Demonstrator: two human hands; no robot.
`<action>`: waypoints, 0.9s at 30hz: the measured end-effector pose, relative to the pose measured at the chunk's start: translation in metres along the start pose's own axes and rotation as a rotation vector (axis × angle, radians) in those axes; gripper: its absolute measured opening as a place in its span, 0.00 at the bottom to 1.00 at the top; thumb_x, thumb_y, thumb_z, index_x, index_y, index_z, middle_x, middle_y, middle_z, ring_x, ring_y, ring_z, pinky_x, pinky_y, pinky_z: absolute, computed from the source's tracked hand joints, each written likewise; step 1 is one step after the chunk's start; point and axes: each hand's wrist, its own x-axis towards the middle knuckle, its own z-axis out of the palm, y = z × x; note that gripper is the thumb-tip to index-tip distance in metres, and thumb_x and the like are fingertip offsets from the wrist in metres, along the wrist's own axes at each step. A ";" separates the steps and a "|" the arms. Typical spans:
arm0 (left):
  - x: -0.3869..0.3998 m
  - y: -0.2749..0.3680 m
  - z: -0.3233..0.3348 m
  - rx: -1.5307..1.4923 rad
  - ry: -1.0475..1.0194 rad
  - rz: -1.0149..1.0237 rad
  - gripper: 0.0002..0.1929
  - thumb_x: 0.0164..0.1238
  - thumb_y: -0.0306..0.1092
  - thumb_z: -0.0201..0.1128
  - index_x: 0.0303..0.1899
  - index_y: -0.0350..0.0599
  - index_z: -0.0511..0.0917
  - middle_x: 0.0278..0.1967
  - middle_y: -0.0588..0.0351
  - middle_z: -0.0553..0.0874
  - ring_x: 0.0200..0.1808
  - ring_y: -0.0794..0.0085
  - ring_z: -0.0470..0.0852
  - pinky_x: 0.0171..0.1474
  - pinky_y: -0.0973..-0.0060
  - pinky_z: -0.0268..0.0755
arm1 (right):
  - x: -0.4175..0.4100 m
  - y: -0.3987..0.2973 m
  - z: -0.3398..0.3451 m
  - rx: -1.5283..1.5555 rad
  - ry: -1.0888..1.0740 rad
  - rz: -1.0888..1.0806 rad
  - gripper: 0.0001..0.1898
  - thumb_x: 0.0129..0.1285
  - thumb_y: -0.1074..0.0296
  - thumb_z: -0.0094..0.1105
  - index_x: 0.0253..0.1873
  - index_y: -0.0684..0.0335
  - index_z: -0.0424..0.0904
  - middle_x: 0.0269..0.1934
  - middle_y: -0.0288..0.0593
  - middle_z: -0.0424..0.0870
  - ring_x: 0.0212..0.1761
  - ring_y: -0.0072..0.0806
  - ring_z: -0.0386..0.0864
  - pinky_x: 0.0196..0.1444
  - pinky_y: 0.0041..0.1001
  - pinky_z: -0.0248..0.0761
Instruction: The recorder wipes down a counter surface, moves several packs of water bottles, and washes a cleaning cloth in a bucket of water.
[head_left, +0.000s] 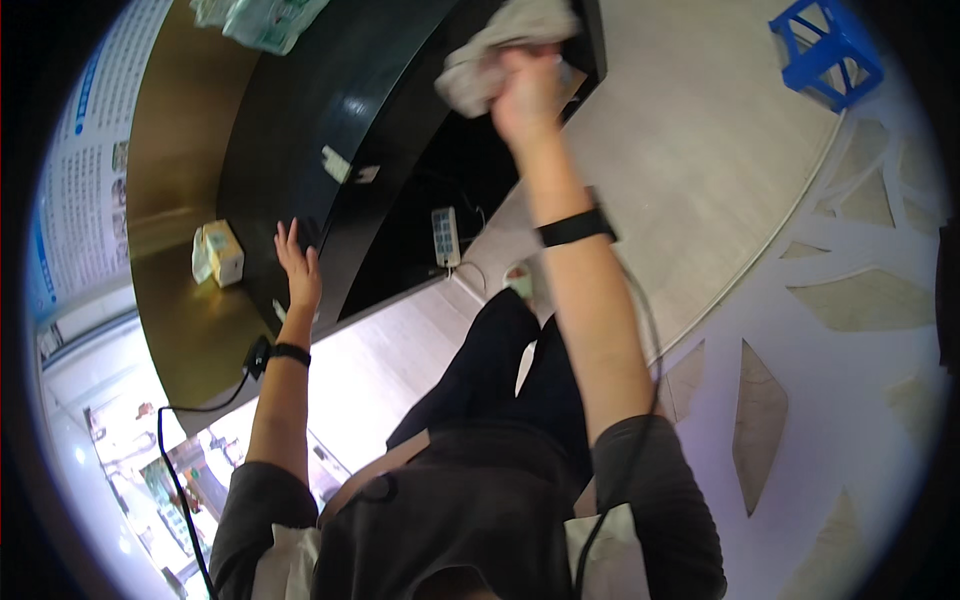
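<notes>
My right hand, raised at the top middle, is closed on a light grey-beige cloth; hand and cloth are somewhat blurred. Below them lie the dark counter's edge and shelf. At the left, my left hand is spread over the black counter surface, its fingers apart and nothing in it; whether it touches the surface I cannot tell. Beside it, on the brass-coloured ledge, sits a tissue pack with a tissue sticking out. Small white items lie near the counter's inner edge.
A white power strip with cables is at the counter's lower part. Clear plastic packaging rests at the top left. A blue plastic stool stands on the floor at the upper right. Cables run from bands on both my forearms.
</notes>
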 end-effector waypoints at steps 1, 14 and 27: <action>-0.001 -0.004 -0.001 0.006 -0.009 -0.017 0.25 0.69 0.35 0.46 0.67 0.49 0.57 0.70 0.42 0.49 0.71 0.43 0.45 0.70 0.55 0.39 | 0.004 -0.019 -0.008 -0.005 -0.033 -0.052 0.21 0.59 0.80 0.49 0.57 0.56 0.65 0.50 0.36 0.73 0.52 0.28 0.72 0.54 0.32 0.68; -0.009 0.013 -0.007 -0.031 -0.108 -0.090 0.23 0.71 0.39 0.43 0.66 0.49 0.60 0.70 0.46 0.52 0.71 0.47 0.45 0.70 0.55 0.37 | 0.105 0.016 -0.009 -0.512 -0.025 -0.110 0.19 0.63 0.68 0.53 0.59 0.57 0.67 0.53 0.38 0.72 0.52 0.30 0.70 0.56 0.30 0.64; -0.017 0.049 -0.001 0.133 -0.109 -0.428 0.29 0.62 0.23 0.37 0.67 0.50 0.59 0.70 0.52 0.56 0.72 0.50 0.43 0.72 0.60 0.34 | -0.071 0.104 -0.014 -1.052 -0.219 -0.100 0.17 0.57 0.79 0.54 0.51 0.54 0.76 0.64 0.53 0.60 0.63 0.49 0.60 0.63 0.40 0.55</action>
